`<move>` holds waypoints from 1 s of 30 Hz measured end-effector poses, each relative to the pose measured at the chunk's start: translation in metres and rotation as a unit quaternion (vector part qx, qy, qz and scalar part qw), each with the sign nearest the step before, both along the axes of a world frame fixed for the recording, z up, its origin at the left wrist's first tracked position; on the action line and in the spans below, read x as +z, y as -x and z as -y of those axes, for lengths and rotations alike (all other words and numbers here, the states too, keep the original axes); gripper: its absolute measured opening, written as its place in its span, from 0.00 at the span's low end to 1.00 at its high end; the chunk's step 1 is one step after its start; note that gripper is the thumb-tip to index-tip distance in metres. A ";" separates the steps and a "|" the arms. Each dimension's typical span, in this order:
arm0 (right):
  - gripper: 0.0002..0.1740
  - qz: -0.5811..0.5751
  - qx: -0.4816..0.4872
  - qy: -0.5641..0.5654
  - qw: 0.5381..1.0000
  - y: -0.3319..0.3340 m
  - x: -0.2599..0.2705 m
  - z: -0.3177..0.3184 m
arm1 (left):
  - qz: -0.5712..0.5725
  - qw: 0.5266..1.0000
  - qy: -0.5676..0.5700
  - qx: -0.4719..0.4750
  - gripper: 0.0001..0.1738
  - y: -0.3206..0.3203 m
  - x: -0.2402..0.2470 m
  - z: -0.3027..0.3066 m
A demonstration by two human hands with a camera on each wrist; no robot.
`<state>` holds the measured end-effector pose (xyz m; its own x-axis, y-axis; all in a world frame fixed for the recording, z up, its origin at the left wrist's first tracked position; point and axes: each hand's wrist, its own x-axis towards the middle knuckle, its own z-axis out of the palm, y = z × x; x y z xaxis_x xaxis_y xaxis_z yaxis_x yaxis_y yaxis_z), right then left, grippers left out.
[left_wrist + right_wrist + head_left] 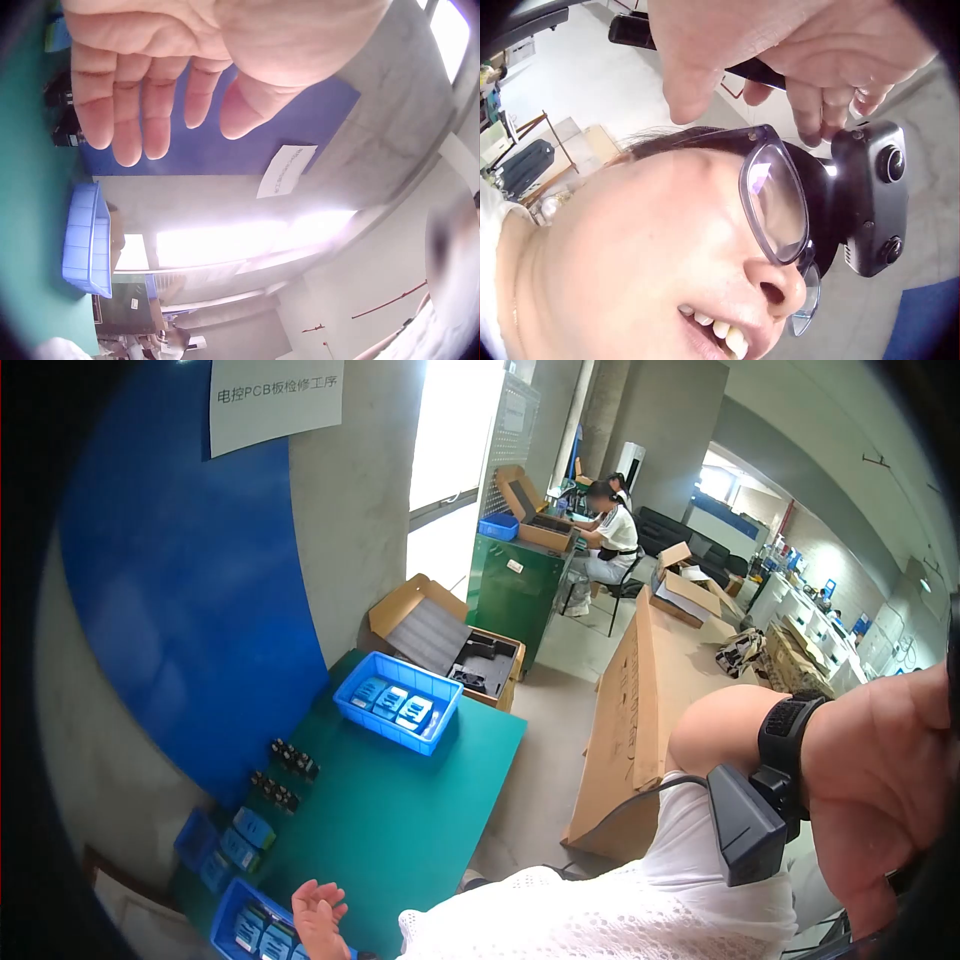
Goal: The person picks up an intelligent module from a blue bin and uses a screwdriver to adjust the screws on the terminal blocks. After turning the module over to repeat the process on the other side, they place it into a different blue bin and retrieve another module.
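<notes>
My right hand is up at my head, nearest the head camera, which lies just past its fingertips, long axis across my forehead; a black band runs behind those fingers, and I cannot tell whether they grip it. Well apart, my left hand holds nothing, fingers loosely extended beside the near blue bin, with black parts, the far blue bin and an open carton ahead of it.

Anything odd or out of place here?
The right hand is up beside the head-worn camera, away from the green table, crowding the head view's right edge. I see no spill or damage.
</notes>
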<state>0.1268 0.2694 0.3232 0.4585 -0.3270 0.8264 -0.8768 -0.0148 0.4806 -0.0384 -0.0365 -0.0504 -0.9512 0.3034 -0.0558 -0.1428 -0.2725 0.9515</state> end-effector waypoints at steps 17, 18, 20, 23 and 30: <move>0.15 0.086 0.101 0.005 0.991 -0.007 -0.012 0.031 | -0.023 0.998 0.009 0.054 0.23 -0.043 -0.002 0.039; 0.15 0.121 0.128 0.006 0.984 0.006 -0.017 0.032 | -0.066 0.993 0.035 0.087 0.24 -0.044 0.007 0.042; 0.16 0.216 0.190 0.010 0.958 0.036 -0.033 0.037 | -0.123 0.978 0.028 0.167 0.29 -0.054 0.013 0.062; 0.16 0.399 0.281 0.014 0.873 0.096 -0.069 0.055 | -0.147 0.943 0.051 0.294 0.29 -0.075 0.034 0.094; 0.17 0.602 0.412 -0.043 0.683 0.183 -0.135 0.121 | -0.078 0.850 0.184 0.488 0.23 -0.128 0.014 0.158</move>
<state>-0.0565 0.1485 0.1882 -0.4783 -0.4396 0.7603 -0.3132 -0.7234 -0.6153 0.0900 -0.1941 -0.0367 -0.7440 -0.6453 0.1734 0.1163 0.1306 0.9846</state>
